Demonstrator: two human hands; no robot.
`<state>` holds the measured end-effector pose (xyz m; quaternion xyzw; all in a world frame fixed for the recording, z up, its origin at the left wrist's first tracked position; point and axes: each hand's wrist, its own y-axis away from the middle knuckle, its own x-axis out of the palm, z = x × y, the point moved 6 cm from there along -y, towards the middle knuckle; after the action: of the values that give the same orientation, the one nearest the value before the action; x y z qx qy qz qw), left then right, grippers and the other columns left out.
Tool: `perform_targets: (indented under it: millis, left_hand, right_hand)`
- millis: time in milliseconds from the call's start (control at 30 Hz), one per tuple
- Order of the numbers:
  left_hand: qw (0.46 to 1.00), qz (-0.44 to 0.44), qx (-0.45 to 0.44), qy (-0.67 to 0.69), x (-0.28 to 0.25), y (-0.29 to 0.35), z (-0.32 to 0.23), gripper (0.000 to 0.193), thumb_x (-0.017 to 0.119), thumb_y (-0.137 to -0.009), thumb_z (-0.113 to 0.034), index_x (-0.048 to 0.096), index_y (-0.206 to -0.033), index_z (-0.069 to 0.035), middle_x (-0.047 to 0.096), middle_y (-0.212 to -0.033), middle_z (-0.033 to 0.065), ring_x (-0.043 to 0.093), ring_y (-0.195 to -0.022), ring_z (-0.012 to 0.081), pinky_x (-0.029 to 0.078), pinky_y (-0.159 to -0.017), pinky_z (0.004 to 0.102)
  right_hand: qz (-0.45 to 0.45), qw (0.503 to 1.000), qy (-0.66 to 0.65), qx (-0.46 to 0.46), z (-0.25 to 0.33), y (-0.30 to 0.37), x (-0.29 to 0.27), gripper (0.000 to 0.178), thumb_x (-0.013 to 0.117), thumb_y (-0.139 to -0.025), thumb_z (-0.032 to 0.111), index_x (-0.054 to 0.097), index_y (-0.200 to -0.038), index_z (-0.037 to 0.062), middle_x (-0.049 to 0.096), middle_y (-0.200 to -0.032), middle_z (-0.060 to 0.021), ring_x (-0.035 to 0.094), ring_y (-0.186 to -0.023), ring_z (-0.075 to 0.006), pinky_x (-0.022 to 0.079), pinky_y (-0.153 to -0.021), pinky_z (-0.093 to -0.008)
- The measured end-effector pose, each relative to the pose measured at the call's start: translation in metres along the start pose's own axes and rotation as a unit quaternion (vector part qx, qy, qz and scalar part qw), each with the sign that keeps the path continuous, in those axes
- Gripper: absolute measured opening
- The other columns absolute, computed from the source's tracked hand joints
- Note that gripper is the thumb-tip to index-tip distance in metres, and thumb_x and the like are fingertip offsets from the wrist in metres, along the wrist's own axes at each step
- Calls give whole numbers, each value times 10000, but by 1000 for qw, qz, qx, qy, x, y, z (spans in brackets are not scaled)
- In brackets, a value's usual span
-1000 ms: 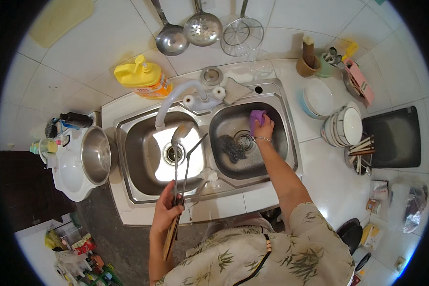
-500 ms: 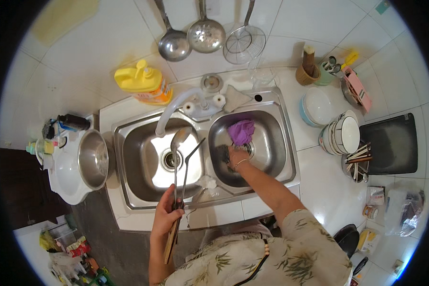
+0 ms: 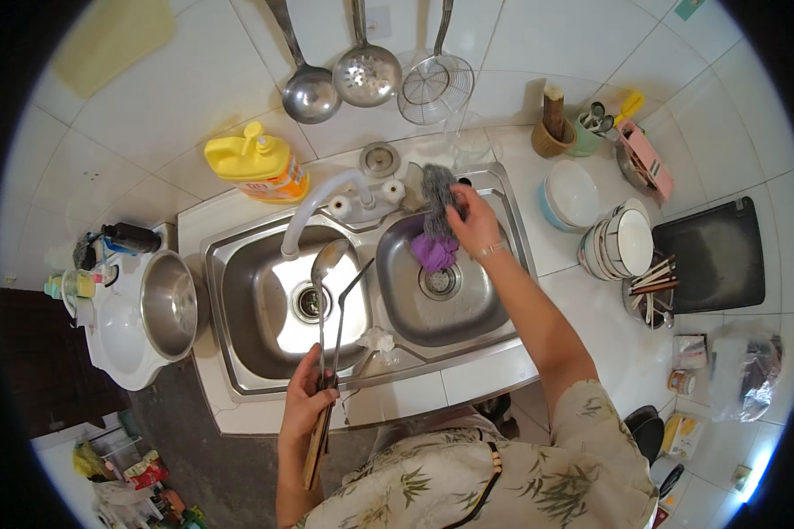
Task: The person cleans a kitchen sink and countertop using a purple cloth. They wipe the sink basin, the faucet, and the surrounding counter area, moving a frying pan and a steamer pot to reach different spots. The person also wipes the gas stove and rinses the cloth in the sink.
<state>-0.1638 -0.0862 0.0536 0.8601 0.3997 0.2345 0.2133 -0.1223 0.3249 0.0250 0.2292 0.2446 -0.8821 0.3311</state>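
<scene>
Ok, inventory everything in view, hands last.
Sink: 1, silver, counter
Faucet: 1, whitish, behind sink
Scourer: 1, grey, right hand
Cloth: 1, purple, right basin
Spoon: 1, silver, left hand
Thin utensil: 1, dark, left hand
Jug: 1, yellow, behind left basin
Ladle, skimmer, strainer: 1 each, silver, wall
Bowls: several, mostly white, right counter
Chopsticks: several, mixed, right counter
Board: 1, black, far right
Metal bowl: 1, silver, left
Small items: many, mixed, edges
Left hand: 1, bare, lower centre
Right hand: 1, bare, at right basin
</scene>
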Motion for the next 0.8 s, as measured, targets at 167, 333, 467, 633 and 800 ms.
perform_targets:
  millis: [167,333,467,633,800]
  left_hand:
    - [1000,12,-21,18,6,-2,-2,820,608,-676,94,336,-1424,-101,523,-924,40,522,-761,113,454,-652,234]
    - [999,10,-19,24,2,-4,0,825,605,-671,101,333,-1425,-92,525,-935,49,526,-769,119,457,-643,237]
    - [999,-2,-19,27,-1,-8,0,838,601,-656,104,332,-1426,-89,527,-924,45,524,-770,117,449,-628,228]
    - [1000,-14,-12,25,-3,-16,1,839,603,-645,101,340,-1421,-84,523,-916,37,535,-807,131,453,-645,231]
    - [1000,-18,-15,21,-9,-28,0,827,586,-657,100,326,-1423,-69,519,-928,48,539,-803,134,459,-632,235]
  right_hand:
    - [-122,987,44,-96,-28,-32,17,280,639,-815,150,588,-1072,49,629,-932,-154,589,-865,-326,477,-770,-396]
    - [60,985,-37,155,-98,47,54,362,611,-848,222,570,-1157,36,561,-1174,-209,528,-1080,-362,424,-927,-414]
    - [158,966,192,74,-158,101,130,565,605,-830,312,461,-1282,5,358,-1391,-225,355,-1259,-397,260,-1081,-426]
    - [264,942,203,-33,-136,123,221,611,618,-786,282,450,-1283,-31,355,-1404,-211,295,-1312,-369,185,-1124,-420]
    - [472,834,224,-180,-92,189,203,412,593,-792,305,613,-1084,15,593,-1138,-158,457,-1180,-348,355,-1006,-432]
